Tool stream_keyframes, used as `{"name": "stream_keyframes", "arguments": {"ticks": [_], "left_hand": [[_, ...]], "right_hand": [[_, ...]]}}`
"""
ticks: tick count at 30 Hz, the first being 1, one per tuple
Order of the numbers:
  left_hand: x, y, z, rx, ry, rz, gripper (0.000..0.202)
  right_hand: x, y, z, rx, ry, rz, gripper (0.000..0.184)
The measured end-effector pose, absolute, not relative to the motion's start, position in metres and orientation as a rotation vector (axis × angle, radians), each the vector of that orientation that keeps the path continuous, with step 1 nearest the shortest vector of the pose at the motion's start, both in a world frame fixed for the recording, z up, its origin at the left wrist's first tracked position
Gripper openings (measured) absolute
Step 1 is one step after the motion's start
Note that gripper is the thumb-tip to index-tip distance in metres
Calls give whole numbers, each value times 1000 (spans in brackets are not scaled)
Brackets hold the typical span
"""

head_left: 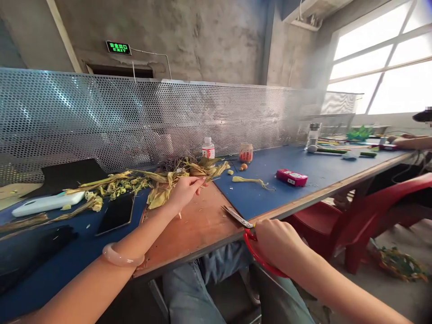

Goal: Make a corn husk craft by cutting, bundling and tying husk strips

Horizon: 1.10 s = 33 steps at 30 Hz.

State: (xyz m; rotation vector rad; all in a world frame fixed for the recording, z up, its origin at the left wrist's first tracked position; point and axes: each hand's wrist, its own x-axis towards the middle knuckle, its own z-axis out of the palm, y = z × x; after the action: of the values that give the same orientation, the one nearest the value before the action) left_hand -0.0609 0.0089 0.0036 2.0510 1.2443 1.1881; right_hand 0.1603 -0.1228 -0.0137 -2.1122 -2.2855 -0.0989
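Observation:
My right hand [278, 238] grips red-handled scissors [238, 218] at the table's front edge. Their blades point left over the brown board [202, 225] and look slightly apart. Above the same board is my left hand [187, 193], with thumb and fingers pinched together. Whatever it may hold is too small or hidden to make out. Just beyond and beside it lies a pile of dry yellowish husks [160, 195]. A small pale tip shows beneath the left hand. To the right, on the blue tabletop, rests a pale dried stalk [248, 180] with a frayed end.
A black phone [116, 215], a white device [47, 204] and dried flowers [130, 186] lie left. Behind are a bottle [208, 148] and a jar [246, 153]; a magenta box [291, 177] sits right. A perforated metal screen [101, 121] backs the table. Another person's arm [413, 142] is far right.

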Motion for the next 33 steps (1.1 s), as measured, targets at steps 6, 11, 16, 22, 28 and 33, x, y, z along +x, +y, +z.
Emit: {"name": "stream_keyframes", "arguments": {"ticks": [6, 11, 16, 22, 28, 33], "left_hand": [[-59, 6, 5, 2050, 1272, 1190, 43], [-58, 5, 7, 2040, 1273, 1180, 42], [-59, 6, 7, 2042, 1258, 1190, 41], [-60, 5, 8, 2079, 1257, 1117, 40], [-60, 6, 6, 2139, 1228, 1092, 41], [-61, 5, 7, 2163, 1219, 1086, 41]], "right_hand": [[124, -141, -10, -1971, -2428, 34, 19], [86, -162, -12, -1689, -2615, 130, 14], [59, -178, -3, -1561, -2777, 347, 17], [58, -180, 0, -1538, -2764, 368, 14], [77, -181, -9, -1418, -2800, 294, 14], [104, -180, -3, -1517, -2682, 325, 22]]}}
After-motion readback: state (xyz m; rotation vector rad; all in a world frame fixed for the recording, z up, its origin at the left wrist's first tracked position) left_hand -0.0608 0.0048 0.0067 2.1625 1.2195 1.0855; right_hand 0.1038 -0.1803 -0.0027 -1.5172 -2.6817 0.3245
